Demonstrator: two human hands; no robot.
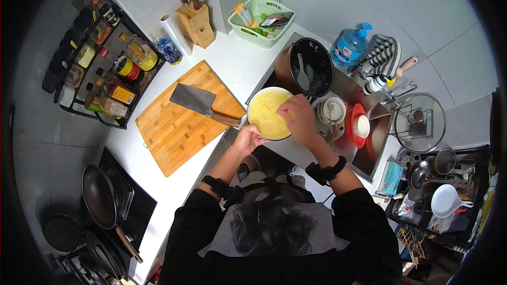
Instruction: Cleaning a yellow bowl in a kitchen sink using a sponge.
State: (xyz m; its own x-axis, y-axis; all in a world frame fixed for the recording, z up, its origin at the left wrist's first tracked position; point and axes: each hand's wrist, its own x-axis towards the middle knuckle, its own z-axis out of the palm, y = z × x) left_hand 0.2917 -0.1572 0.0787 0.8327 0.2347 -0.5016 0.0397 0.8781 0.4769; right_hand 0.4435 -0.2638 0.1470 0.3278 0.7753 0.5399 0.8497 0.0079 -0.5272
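Note:
My left hand (249, 140) grips a round bowl (274, 139) by its lower left rim, holding it between the counter and the sink. Pale yellow shreds (266, 111), likely cut potato, fill it nearly to the brim. Over the bowl's right side, my right hand (299, 116) has its fingers curled down at the shreds; whether it pinches any is hidden. Left of the bowl, a cleaver (193, 97) lies on a bamboo cutting board (174, 134), its wooden handle pointing toward the bowl.
In the steel sink (366, 162) stand a dark pot (313, 83) with a spatula inside, stacked bowls (336, 111) and a red basin (353, 138). Behind are a green basket (253, 39) and a knife block (196, 23). A frying pan (99, 198) rests at the left cooktop.

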